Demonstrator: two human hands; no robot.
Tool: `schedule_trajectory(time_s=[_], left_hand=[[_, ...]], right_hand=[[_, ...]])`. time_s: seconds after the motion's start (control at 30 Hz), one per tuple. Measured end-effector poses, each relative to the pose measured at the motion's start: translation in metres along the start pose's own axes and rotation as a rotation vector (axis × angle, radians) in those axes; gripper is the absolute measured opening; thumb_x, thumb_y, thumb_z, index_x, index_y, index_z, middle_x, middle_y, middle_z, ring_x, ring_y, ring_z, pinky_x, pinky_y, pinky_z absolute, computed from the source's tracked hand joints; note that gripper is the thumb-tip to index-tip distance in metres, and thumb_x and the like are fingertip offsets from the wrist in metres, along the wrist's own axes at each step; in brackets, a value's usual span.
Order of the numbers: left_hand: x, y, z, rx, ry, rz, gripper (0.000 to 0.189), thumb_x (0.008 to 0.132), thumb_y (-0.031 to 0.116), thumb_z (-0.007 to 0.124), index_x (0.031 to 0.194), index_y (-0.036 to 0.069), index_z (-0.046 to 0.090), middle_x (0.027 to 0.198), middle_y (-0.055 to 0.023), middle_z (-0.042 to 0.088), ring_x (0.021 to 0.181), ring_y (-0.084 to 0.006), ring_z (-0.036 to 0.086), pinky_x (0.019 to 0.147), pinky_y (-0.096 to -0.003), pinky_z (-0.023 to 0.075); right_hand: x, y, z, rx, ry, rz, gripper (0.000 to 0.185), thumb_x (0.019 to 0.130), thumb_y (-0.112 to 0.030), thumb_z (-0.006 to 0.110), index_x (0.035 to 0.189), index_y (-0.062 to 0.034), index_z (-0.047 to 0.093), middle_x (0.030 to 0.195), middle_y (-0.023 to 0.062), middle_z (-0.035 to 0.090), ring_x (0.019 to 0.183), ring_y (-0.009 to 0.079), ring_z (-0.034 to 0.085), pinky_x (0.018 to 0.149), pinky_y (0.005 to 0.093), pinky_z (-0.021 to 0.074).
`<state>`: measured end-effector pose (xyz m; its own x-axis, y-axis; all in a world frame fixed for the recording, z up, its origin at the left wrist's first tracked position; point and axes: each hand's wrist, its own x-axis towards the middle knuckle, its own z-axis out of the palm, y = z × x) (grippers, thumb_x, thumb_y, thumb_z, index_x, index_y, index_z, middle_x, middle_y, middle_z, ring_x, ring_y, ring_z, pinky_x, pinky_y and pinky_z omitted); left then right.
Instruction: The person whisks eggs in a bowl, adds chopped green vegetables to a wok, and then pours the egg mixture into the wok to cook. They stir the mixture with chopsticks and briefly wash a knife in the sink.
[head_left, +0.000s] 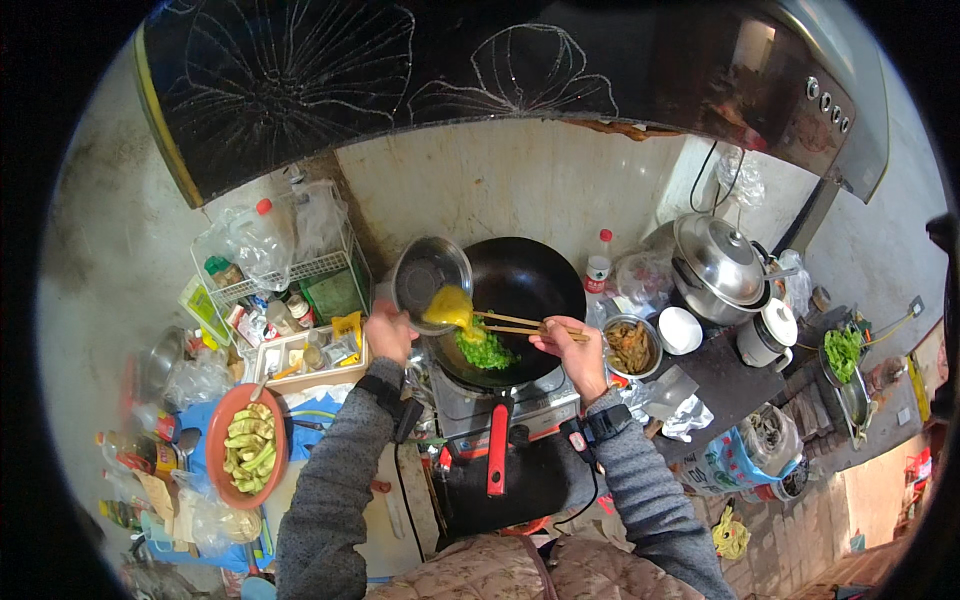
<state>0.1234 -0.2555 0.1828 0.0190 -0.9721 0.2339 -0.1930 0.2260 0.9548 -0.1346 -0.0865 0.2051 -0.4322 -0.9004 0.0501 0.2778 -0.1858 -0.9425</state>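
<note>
My left hand (390, 331) grips the rim of a metal bowl (424, 264), tipped over the left side of a black wok (529, 281). Yellow beaten egg (448, 306) runs from the bowl's lip onto chopped green vegetables (486, 351) lying in the wok. With my right hand (574, 352) I hold a pair of wooden chopsticks (517, 324), their tips at the egg by the bowl's edge. The wok sits on a gas stove (469, 421), and its red handle (498, 450) points toward me.
An orange bowl of cut pale-green vegetable pieces (214, 442) stands at left, below a tray of seasonings (274, 381). To the right are a metal bowl of brownish food (631, 346), a white bowl (679, 331) and a lidded steel pot (720, 259). A range hood (450, 67) hangs overhead.
</note>
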Motion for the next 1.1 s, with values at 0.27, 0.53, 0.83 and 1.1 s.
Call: schedule_trajectory(time_s=[0.27,0.53,0.83,1.1], left_hand=[[-0.009,0.023,0.002,-0.034,-0.002,0.086,0.014,0.083,-0.004,0.061,0.094,-0.007,0.053,0.076,-0.0148,0.061,0.053,-0.0187,0.063,0.047,-0.0317,0.0544],[-0.044,0.059,0.004,0.0,-0.072,0.111,0.011,0.089,-0.001,0.056,0.09,0.002,0.046,0.078,-0.0041,0.05,0.059,-0.0094,0.054,0.052,-0.027,0.0557],[-0.077,0.101,-0.003,0.221,-0.126,0.551,0.007,0.093,0.002,0.054,0.09,0.0,0.048,0.102,-0.0102,0.064,0.069,-0.0091,0.055,0.059,-0.0272,0.055],[-0.091,0.148,-0.011,0.437,-0.068,0.911,0.008,0.087,-0.005,0.055,0.091,-0.001,0.05,0.113,-0.0165,0.063,0.071,-0.0241,0.063,0.061,-0.0315,0.0502]], right_hand=[[-0.015,-0.003,-0.016,0.024,0.081,0.009,0.022,0.093,-0.008,0.058,0.104,0.0103,0.061,0.09,0.0173,0.067,0.078,0.0255,0.07,0.068,0.03,0.0598],[-0.041,-0.016,-0.039,0.013,0.109,0.003,0.025,0.095,-0.01,0.054,0.106,0.012,0.059,0.091,0.0192,0.066,0.081,0.0283,0.07,0.074,0.0314,0.0587],[-0.061,-0.007,-0.059,-0.017,0.126,-0.048,0.025,0.096,-0.012,0.053,0.104,0.0112,0.058,0.09,0.0198,0.066,0.078,0.0263,0.07,0.071,0.0305,0.059],[-0.071,-0.004,-0.06,0.052,0.159,-0.097,0.023,0.096,-0.012,0.054,0.1,0.0095,0.058,0.083,0.0124,0.064,0.071,0.0229,0.069,0.066,0.0289,0.058]])
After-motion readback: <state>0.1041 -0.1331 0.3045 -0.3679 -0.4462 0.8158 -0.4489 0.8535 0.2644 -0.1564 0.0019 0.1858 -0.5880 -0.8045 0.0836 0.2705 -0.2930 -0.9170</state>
